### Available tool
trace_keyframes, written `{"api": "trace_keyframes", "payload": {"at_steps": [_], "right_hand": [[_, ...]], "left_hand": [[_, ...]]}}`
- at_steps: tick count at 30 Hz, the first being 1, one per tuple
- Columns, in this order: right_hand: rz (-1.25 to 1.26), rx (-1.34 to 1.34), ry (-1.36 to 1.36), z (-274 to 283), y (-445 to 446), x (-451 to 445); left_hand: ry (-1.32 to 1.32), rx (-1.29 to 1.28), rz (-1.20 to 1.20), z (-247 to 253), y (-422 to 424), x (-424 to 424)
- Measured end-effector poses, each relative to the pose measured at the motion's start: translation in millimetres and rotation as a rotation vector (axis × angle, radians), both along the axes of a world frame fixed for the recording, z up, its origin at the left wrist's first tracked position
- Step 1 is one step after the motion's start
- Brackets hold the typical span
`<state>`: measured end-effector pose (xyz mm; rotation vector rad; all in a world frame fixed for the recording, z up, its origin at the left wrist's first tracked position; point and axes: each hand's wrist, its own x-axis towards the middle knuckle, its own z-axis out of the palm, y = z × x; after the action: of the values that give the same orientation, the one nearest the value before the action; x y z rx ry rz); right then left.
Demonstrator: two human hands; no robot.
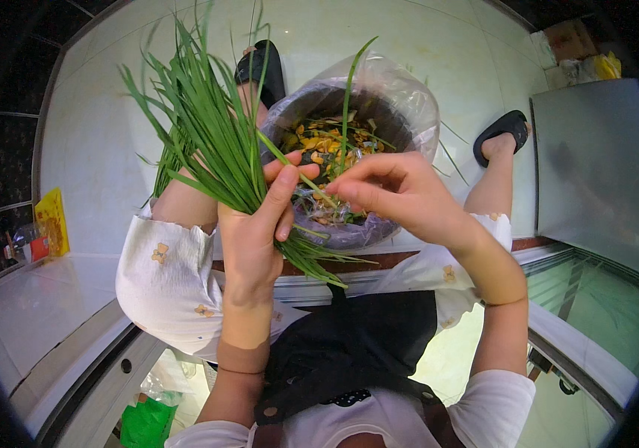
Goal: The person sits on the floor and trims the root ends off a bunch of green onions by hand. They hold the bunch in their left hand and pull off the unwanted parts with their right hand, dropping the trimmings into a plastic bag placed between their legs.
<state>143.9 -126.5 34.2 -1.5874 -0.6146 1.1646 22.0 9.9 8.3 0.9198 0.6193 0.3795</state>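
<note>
My left hand point(258, 229) is closed around a bunch of long green chives point(213, 134), leaves fanning to the upper left and other ends trailing below the wrist side. One pale stalk point(308, 182) slants out between its thumb and fingers. The fingertips of my right hand point(403, 187) are pinched at the lower end of that stalk; whether they grip it is hard to tell. Below both hands stands a round bin lined with a clear plastic bag point(420, 106), holding orange-yellow peel-like scraps point(325, 143) and green bits. A single long leaf point(346, 106) rises upright above the bin.
Loose green leaves point(454, 159) lie on the tiled floor right of the bin. A grey panel point(594, 168) stands at the right, a yellow packet point(53, 221) at the left. Sliding-door tracks run beneath my legs. A green bag point(149, 423) is at the lower left.
</note>
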Motion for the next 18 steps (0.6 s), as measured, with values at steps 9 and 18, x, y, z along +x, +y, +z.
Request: {"api": "trace_keyframes", "payload": {"at_steps": [9, 18], "right_hand": [[0.059, 0.052, 0.139, -14.3, -2.9, 0.2], [0.046, 0.041, 0.154, -8.9, -8.3, 6.9]], "left_hand": [[0.004, 0.021, -0.025, -3.0, -4.9, 1.2], [-0.017, 0.006, 0.005, -3.5, -3.8, 0.3]]}}
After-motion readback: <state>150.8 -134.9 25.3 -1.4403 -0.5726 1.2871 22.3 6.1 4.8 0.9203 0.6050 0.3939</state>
